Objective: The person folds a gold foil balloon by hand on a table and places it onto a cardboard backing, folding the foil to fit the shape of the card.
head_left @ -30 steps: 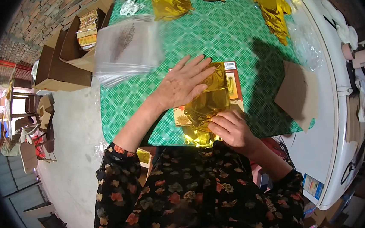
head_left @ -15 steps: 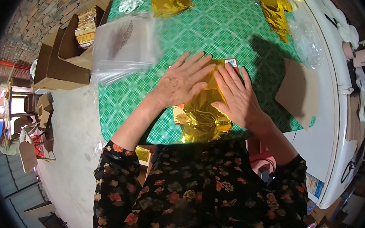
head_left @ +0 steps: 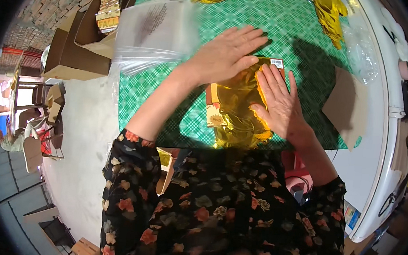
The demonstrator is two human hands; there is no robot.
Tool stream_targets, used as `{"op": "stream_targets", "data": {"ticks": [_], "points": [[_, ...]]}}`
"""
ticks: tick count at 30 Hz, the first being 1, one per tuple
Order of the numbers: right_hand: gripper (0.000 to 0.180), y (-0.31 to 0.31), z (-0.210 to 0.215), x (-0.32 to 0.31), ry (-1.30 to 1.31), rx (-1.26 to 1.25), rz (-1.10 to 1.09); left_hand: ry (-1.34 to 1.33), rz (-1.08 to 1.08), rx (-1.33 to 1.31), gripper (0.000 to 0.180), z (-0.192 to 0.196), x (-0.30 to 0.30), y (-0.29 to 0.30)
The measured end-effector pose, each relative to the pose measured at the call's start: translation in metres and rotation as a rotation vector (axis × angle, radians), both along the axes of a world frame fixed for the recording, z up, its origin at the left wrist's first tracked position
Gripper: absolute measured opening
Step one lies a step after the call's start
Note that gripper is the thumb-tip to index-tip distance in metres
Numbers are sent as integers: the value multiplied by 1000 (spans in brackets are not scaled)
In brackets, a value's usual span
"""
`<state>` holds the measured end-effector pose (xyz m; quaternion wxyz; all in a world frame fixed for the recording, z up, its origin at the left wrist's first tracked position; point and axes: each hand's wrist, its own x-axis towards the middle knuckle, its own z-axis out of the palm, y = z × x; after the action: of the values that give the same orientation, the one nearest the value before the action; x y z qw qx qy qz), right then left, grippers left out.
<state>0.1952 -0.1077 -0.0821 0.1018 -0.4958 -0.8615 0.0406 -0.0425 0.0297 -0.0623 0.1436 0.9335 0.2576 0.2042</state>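
On the green checked tablecloth point(head_left: 265, 17) in front of me lies shiny gold foil point(head_left: 237, 96), crumpled toward the table's near edge. A printed card point(head_left: 213, 115) shows from under its left side, and a white barcode label point(head_left: 276, 63) sits at its upper right corner. My right hand point(head_left: 281, 105) rests flat on the foil's right part, fingers spread. Above the foil's upper left part, my left hand point(head_left: 229, 53) is stretched out with its fingers extended; whether its palm touches anything is hidden. Neither hand grips anything.
Clear plastic bags point(head_left: 149, 32) are stacked at the table's left. Brown cardboard boxes point(head_left: 77, 57) stand beyond them, one filled with printed packs point(head_left: 108, 12). More gold foil point(head_left: 330, 15) lies farther back. On the right are a cardboard piece point(head_left: 347, 105) and crumpled clear plastic point(head_left: 363, 53).
My left hand has moved up and away from the foil's middle, uncovering more of it. My right hand stays flat on the foil. The whole view has shifted slightly.
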Motion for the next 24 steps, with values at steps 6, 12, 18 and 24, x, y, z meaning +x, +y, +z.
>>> {"op": "stream_targets", "data": {"ticks": [6, 12, 18, 24], "points": [[83, 0, 3, -1, 23, 3, 3, 80, -31, 125, 58, -41, 14, -3], [83, 0, 1, 2, 29, 8, 3, 155, 35, 166, 60, -36, 15, -9], [73, -32, 5, 1, 42, -19, 24, 190, 29, 175, 61, -31, 16, -11], [68, -80, 13, 11, 36, -60, 89, 199, -1, 196, 62, -29, 13, -10]]}}
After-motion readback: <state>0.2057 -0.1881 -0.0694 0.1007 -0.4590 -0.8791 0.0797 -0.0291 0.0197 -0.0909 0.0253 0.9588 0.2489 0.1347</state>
